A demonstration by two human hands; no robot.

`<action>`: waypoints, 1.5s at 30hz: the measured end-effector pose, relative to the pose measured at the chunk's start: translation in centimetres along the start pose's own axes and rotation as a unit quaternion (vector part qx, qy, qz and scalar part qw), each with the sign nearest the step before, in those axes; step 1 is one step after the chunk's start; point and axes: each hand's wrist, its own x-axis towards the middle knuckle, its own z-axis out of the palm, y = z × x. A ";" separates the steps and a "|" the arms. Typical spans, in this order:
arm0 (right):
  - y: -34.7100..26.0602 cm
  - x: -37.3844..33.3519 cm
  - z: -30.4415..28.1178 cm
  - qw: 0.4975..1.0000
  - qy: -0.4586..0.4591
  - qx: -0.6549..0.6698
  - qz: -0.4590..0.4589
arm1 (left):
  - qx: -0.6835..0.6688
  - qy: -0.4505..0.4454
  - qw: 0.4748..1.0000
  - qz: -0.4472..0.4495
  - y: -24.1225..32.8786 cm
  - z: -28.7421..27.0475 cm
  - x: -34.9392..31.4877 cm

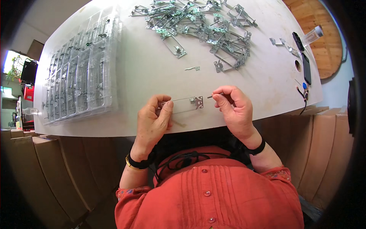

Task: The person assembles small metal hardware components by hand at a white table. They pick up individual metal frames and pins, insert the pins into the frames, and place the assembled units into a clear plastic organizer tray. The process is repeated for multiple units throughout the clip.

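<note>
Tray [109,76] left on table [146,72], bracket heap [211,35] behind held bracket [198,102], phone [306,68] right

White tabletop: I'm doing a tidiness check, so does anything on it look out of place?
Perhaps the small metal piece, lying alone on the person's side of the heaped metal brackets: sitting apart, it looks stray.

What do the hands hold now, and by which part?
The left hand pinches a metal frame by its left end. The right hand pinches a small dark rod; its left tip protrudes, the rest is hidden.
</note>
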 end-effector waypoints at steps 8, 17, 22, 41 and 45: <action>0.6 0.1 1.7 0.995 -0.005 -0.068 -0.070 | -0.035 0.007 0.999 -0.015 -0.3 -0.1 0.2; 1.0 0.5 2.7 0.989 0.005 -0.102 -0.108 | -0.064 0.011 0.998 -0.020 -1.0 -0.4 0.4; 1.2 0.6 2.8 0.986 0.003 -0.118 -0.121 | -0.067 0.002 0.998 -0.021 -0.7 -0.7 0.4; 1.7 0.9 2.7 0.976 -0.010 -0.149 -0.157 | -0.101 0.000 0.995 -0.011 -1.0 -0.5 0.3; 1.1 0.9 2.7 0.981 -0.018 -0.141 -0.130 | -0.092 0.005 0.996 -0.008 -1.1 -0.5 0.2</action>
